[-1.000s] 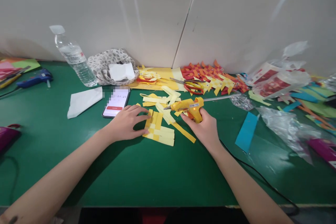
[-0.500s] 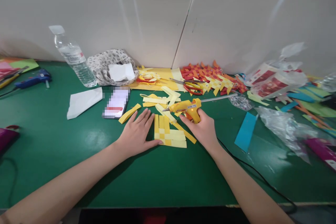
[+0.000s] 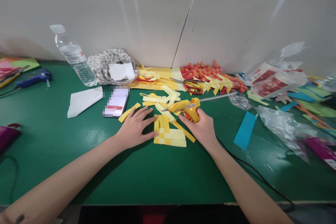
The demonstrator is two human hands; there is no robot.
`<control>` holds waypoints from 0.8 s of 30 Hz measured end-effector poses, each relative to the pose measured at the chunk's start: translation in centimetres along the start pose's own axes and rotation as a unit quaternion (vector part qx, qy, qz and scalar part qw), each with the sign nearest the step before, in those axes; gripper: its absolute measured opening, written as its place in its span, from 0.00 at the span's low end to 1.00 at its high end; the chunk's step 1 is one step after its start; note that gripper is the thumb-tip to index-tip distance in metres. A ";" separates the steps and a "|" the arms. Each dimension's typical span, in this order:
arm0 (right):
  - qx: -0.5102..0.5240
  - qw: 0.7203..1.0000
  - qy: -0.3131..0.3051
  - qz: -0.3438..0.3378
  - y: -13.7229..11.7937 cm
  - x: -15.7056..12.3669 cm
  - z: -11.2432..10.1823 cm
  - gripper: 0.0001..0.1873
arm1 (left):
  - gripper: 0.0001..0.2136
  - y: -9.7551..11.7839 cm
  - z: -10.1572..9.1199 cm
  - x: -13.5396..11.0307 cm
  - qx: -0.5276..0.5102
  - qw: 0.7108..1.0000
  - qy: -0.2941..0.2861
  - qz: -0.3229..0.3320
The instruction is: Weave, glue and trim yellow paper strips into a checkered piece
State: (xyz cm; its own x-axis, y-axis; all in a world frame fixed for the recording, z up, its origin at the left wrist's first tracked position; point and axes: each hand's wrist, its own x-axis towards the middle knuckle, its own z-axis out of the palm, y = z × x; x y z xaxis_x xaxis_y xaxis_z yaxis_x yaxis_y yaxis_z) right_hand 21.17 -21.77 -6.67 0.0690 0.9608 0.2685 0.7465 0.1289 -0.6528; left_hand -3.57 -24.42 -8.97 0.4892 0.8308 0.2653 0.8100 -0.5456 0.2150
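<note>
My right hand (image 3: 203,127) grips a yellow hot glue gun (image 3: 187,107) by its handle, nozzle pointing left, with a clear glue stick (image 3: 216,97) sticking out of the back. My left hand (image 3: 136,126) rests with fingers spread at the left edge of a woven piece of yellow strips (image 3: 168,135), fingertips at its border. That piece lies flat, deep yellow strips crossing pale yellow ones. Just beyond it is a loose heap of yellow strips (image 3: 159,99). A single darker yellow strip (image 3: 130,112) lies by my left fingers.
Behind stand a water bottle (image 3: 76,57), a patterned cloth bag (image 3: 112,64), a phone (image 3: 116,102), scissors (image 3: 193,85) and a pile of red and yellow woven fish (image 3: 204,77). A blue strip (image 3: 245,131) and clear plastic wrap (image 3: 285,129) lie right. The glue gun's cord (image 3: 254,171) trails toward the front edge.
My left hand's fingers have lifted and spread, and its thumb has drawn back left from the woven piece. The glue gun has shifted very slightly left in my right hand.
</note>
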 end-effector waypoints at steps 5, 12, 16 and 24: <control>-0.001 1.000 0.011 0.002 -0.1 0.0 -0.1 0.21 | 0.17 0.4 0.0 0.0 -0.054 0.997 0.041 0.036; -0.024 1.000 -0.006 0.003 0.2 0.2 -0.4 0.17 | 0.07 0.7 0.2 0.0 -0.087 0.987 0.102 0.089; -0.083 0.995 -0.032 -0.044 0.4 0.1 -0.5 0.11 | 0.05 0.5 0.3 -0.3 -0.043 0.987 0.109 0.109; -0.140 0.979 -0.054 -0.135 0.7 -0.1 0.2 0.09 | 0.05 0.8 -0.1 -0.2 -0.016 0.981 0.126 0.145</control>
State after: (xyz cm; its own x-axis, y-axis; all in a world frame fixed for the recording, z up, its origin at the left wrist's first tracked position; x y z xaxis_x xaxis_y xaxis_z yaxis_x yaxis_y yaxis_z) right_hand 21.53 -21.76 -7.27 -0.2151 0.9232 0.3186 0.8811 0.3241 -0.3445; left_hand -3.08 -25.06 -8.77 0.5978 0.5893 0.5434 0.6364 -0.7611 0.1254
